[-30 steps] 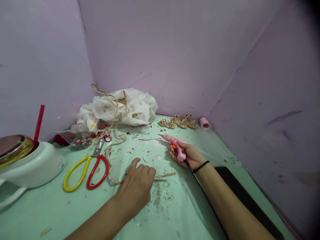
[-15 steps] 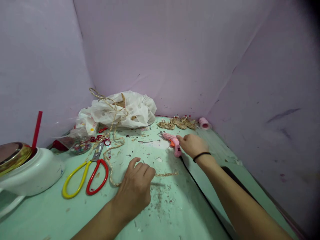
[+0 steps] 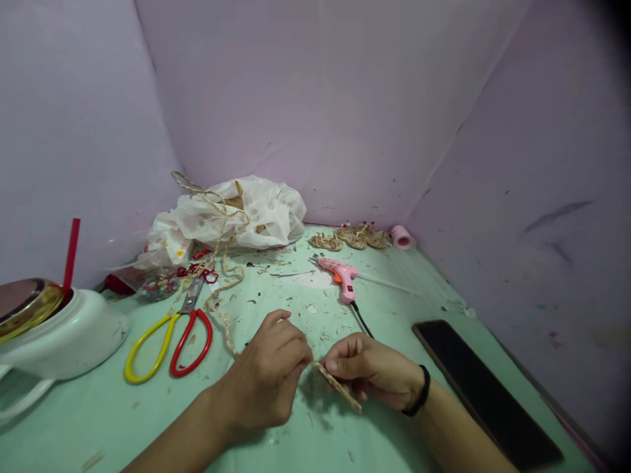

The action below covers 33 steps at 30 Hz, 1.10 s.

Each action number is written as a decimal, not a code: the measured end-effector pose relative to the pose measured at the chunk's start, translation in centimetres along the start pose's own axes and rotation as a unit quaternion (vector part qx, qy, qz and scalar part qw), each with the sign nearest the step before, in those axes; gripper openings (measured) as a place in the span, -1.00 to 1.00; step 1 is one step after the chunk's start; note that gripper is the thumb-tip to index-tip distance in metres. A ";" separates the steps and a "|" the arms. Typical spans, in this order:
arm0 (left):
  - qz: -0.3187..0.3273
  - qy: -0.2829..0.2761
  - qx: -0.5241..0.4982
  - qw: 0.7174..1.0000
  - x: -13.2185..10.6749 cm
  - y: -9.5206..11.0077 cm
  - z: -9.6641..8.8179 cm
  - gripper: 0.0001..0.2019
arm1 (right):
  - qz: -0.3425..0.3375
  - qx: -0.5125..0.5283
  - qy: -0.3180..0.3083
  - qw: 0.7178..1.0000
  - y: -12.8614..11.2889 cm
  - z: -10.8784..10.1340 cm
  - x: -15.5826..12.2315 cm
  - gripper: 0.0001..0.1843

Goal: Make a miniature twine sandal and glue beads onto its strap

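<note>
A tan braided cord runs from under my left hand, whose fingers are closed around it, and its free end points down to the right. Close beside it, my right hand has thumb and fingers pinched on this short end, with a dark band on the wrist. Behind the hands, a pink glue gun lies on its side, a clear glue stick sticking out of its back. To the left lie scissors with one yellow and one red handle.
A crumpled white plastic bag with cord trailing from it sits at the back. Several woven pieces and a pink roll stand near the wall. A black phone lies right, a white pot left.
My right hand has let go of the glue gun and come back to the cord. The cord's end is now lifted and tilted between both hands.
</note>
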<state>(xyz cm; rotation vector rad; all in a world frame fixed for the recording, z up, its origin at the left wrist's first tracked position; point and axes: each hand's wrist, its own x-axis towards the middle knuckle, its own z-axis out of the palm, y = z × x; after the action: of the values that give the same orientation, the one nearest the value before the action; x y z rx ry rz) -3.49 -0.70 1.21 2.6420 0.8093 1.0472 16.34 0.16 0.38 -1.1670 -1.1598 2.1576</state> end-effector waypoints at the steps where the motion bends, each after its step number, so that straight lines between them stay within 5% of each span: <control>1: 0.001 0.000 -0.001 1.000 -0.1 0.0 0.1 -0.83 | 0.001 0.004 0.000 1.000 0.0 0.1 0.1 -0.73; 9: 0.011 0.020 -0.005 1.000 -0.2 0.5 0.2 -0.76 | -0.009 0.080 0.027 0.996 0.4 1.0 0.5 -0.72; 13: -0.109 0.081 0.003 0.991 -0.2 0.5 0.6 -0.80 | -0.053 0.100 0.049 0.992 0.3 1.3 0.6 -0.70; 16: -0.180 0.070 -0.010 0.981 -0.1 0.6 0.7 -0.86 | -0.078 0.108 0.063 0.989 0.3 1.5 0.6 -0.70; 26: -0.145 0.078 -0.064 0.984 -0.2 1.2 1.3 -0.80 | -0.097 0.150 0.091 0.980 0.1 1.2 0.5 -0.69; 33: -0.173 -0.005 -0.093 0.981 0.3 1.3 0.6 -0.77 | -0.108 0.135 0.094 0.980 0.2 1.1 0.6 -0.67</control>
<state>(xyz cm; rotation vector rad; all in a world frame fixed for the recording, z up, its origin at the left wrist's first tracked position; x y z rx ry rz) -2.34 -1.64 1.42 2.2451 1.0632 0.9632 15.07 -0.06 0.25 -1.0464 -0.8387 1.9215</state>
